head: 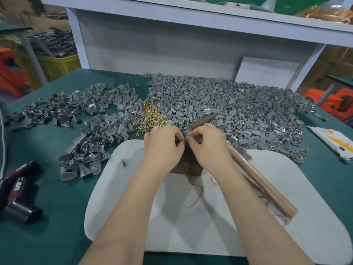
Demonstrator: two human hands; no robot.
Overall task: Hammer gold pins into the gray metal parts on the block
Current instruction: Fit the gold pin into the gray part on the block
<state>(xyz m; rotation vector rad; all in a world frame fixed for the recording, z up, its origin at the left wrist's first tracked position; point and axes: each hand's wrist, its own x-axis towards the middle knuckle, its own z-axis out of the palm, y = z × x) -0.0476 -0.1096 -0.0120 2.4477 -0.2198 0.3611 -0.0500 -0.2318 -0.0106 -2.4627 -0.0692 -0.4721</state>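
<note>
Both hands meet over the dark block on the white mat. The left hand and right hand pinch a small gray part between their fingertips, probably to seat a pin (too small to see). Just right, the hammer lies unheld, within reach. Beyond, gold pins sit between heaps of gray parts.

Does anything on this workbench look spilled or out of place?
One small gray piece lies alone on the white pad, away from the heaps. Gold pins lie loose among the gray parts; red scribbles mark the pad.
</note>
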